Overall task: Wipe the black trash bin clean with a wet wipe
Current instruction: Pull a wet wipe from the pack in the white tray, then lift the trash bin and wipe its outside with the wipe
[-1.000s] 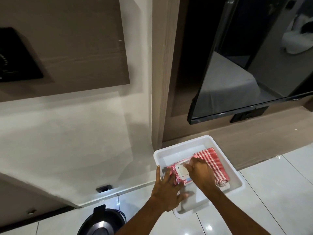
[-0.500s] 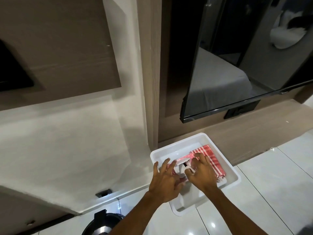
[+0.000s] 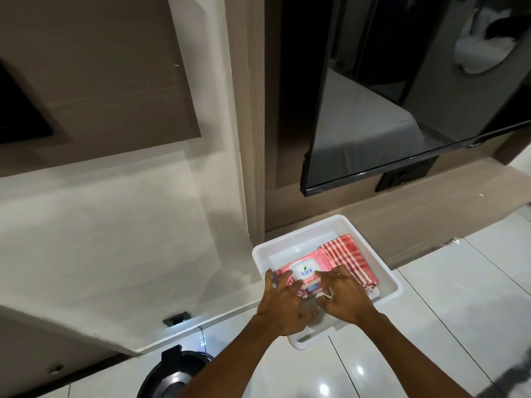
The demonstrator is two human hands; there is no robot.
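A pink wet-wipe pack (image 3: 301,275) with its white lid flipped up lies in a white plastic tray (image 3: 370,254) on the floor. My left hand (image 3: 283,304) presses down on the pack's near left side. At the pack's opening, my right hand (image 3: 343,294) pinches a bit of white wipe (image 3: 324,294). The black trash bin (image 3: 172,374) with a shiny lid stands at the bottom left, partly cut off by the frame edge.
A folded red-and-white checked cloth (image 3: 342,258) lies in the tray beside the pack. The tray sits against a wooden wall panel under a mounted black TV (image 3: 402,110). Glossy white floor tiles (image 3: 431,326) spread to the right.
The pack's white lid has been flipped open. My right hand has moved from the lid to the opening and pinched a wipe. The view has shifted slightly.
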